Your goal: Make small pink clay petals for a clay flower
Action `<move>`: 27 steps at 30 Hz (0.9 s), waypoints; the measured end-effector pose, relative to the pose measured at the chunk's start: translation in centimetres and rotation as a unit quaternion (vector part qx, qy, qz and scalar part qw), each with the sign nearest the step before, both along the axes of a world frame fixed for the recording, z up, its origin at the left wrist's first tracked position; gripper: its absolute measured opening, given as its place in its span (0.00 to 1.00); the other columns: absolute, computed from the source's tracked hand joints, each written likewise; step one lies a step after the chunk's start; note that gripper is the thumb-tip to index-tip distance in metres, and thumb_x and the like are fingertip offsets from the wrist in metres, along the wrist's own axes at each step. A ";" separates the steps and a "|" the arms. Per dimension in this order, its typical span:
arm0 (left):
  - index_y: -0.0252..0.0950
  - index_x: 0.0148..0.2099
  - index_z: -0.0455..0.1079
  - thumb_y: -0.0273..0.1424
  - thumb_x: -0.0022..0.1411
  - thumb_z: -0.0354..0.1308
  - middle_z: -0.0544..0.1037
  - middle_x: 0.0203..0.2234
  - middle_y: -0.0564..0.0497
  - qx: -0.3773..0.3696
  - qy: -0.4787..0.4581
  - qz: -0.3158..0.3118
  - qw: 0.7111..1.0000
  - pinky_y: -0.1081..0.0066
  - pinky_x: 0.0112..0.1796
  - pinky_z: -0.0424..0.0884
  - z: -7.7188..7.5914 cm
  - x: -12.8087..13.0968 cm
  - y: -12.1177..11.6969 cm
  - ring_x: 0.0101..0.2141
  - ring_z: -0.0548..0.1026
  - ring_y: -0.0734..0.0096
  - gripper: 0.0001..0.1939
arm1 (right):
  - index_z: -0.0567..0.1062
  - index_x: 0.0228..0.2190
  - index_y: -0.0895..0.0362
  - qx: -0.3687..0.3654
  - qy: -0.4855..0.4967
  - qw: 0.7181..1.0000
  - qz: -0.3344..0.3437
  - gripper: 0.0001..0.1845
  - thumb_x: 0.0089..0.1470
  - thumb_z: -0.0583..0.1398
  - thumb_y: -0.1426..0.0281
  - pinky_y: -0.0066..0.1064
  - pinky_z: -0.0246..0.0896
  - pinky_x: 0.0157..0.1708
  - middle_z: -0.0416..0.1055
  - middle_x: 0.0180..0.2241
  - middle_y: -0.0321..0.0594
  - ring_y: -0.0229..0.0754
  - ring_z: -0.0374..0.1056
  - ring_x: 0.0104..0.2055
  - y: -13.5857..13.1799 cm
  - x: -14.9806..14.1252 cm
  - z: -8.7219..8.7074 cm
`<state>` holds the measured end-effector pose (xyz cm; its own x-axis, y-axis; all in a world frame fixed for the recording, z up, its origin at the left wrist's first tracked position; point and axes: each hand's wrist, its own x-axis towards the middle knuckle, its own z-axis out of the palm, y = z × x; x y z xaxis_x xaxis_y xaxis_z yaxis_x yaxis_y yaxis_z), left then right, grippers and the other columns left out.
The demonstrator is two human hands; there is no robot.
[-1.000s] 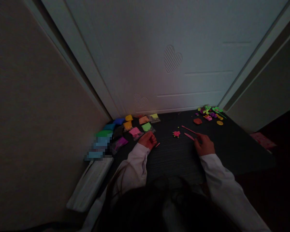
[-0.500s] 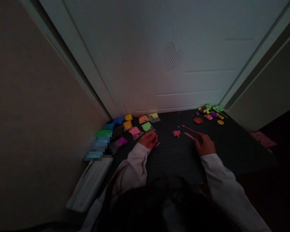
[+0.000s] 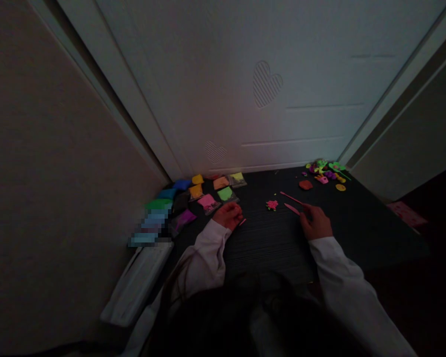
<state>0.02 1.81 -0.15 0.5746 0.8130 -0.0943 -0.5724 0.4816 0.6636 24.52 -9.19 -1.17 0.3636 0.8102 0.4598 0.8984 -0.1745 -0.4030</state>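
My left hand [image 3: 227, 216] rests on the dark table [image 3: 267, 248] with its fingers curled inward; what they hold, if anything, is hidden. A short pink stick [image 3: 243, 221] lies beside its fingertips. My right hand [image 3: 315, 222] is at the near ends of two pink modelling tools. One is a thin rod [image 3: 292, 198] with a small tip, meeting the fingers; the other, a pointed flat blade [image 3: 292, 208], ends at the thumb side. Between my hands sits a small pink clay piece [image 3: 271, 205] with green-yellow bits round its edge.
Bags of coloured clay, such as a pink bag [image 3: 208, 203] and a green bag [image 3: 226, 194], cover the left side. A red clay lump [image 3: 305, 185] and several small clay figures [image 3: 321, 168] lie at the back right. A white door [image 3: 223, 99] rises behind the table.
The view has shifted very slightly. Both hands and the things on the table keep their places.
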 end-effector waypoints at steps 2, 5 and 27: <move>0.32 0.25 0.65 0.22 0.37 0.59 0.67 0.19 0.54 -0.013 0.007 0.004 1.000 0.77 0.23 0.60 0.1 0.0 0.0 0.23 0.65 0.79 0.08 | 0.64 0.38 0.59 0.001 -0.001 1.000 0.002 0.17 0.42 0.50 0.68 0.33 0.56 0.33 0.64 0.32 0.43 0.41 0.61 0.35 0.0 0.0 0.0; 0.32 0.25 0.64 0.27 0.40 0.58 0.66 0.19 0.54 -0.050 0.017 0.008 0.999 0.76 0.22 0.60 0.1 0.0 0.2 0.22 0.65 0.78 0.07 | 0.64 0.38 0.59 -0.001 0.000 1.000 0.002 0.17 0.42 0.51 0.68 0.33 0.56 0.33 0.64 0.32 0.43 0.41 0.61 0.35 0.0 0.0 0.0; 0.33 0.31 0.64 0.27 0.43 0.55 0.64 0.18 0.55 -0.037 0.038 0.015 0.998 0.77 0.20 0.57 0.6 0.1 0.0 0.20 0.63 0.80 0.08 | 0.64 0.37 0.59 -0.011 0.013 1.000 -0.004 0.17 0.42 0.51 0.68 0.33 0.56 0.33 0.64 0.32 0.43 0.40 0.61 0.35 0.0 -0.1 0.2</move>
<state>0.12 1.81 0.44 0.5391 0.8189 -0.1970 -0.5360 0.5140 0.6697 24.45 -9.21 -0.95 0.3811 0.8170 0.4328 0.8867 -0.1903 -0.4214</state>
